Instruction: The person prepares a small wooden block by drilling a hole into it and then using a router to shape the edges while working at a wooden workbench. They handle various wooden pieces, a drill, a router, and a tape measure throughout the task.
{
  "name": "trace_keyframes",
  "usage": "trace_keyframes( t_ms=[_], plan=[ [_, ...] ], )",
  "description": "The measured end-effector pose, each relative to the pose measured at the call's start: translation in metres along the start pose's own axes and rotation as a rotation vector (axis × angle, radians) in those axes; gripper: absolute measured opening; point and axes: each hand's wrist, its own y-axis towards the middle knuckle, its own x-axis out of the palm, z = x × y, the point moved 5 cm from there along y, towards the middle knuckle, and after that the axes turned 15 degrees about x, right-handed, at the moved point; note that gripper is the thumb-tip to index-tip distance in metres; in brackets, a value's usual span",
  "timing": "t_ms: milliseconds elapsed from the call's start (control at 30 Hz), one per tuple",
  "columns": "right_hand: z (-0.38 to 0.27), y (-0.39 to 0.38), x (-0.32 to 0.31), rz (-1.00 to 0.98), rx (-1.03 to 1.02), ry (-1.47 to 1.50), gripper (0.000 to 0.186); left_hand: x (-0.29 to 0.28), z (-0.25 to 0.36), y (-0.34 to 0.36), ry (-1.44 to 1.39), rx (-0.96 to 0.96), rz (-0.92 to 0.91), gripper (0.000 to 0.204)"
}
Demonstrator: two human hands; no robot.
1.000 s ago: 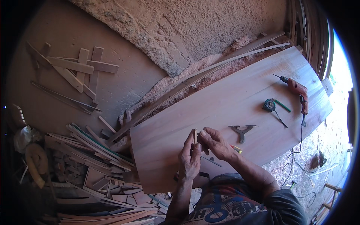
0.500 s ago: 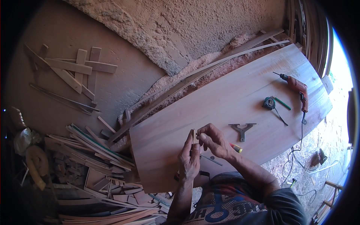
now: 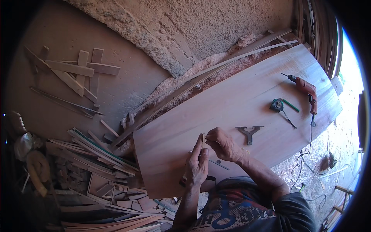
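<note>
1. Nearest, at 6 o'clock: left hand (image 3: pixel 198 167) and right hand (image 3: pixel 223 144) meeting over the near edge of the wooden surface (image 3: pixel 232 104).
2. Between them, a small pale wooden piece (image 3: pixel 203 140), upright, pinched at the fingertips; left grip closed on its lower part, right grip closed on its top from 3 o'clock.
3. Best handled, by judgement, with the piece kept steady and square to the board, fingertips tight, wrists low.
4. Just beyond the right hand, at 2 o'clock: a dark Y-shaped metal bracket (image 3: pixel 249 132), lying flat, apart from the fingers.
5. Farther, same direction: a tape measure (image 3: pixel 276 104), then an orange power drill (image 3: pixel 306 89), cord trailing off the edge.
6. Off at 9 o'clock, on the floor: a heap of wood offcuts (image 3: pixel 96 170).
</note>
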Motion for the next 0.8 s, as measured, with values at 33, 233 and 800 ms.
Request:
trace_keyframes(
  t_ms=[33,233,800],
  plan=[
    [0.004,-0.001,0.002,-0.021,0.111,0.129,0.019,-0.001,0.001,0.000,-0.005,0.006,0.016,0.052],
    [0.020,-0.013,0.020,-0.309,0.792,0.830,0.040,-0.005,0.006,0.003,-0.040,-0.033,0.043,0.051],
    [0.011,-0.012,0.017,-0.300,0.627,0.716,0.028,-0.007,0.023,0.002,0.056,-0.035,-0.001,0.052]
  ],
)
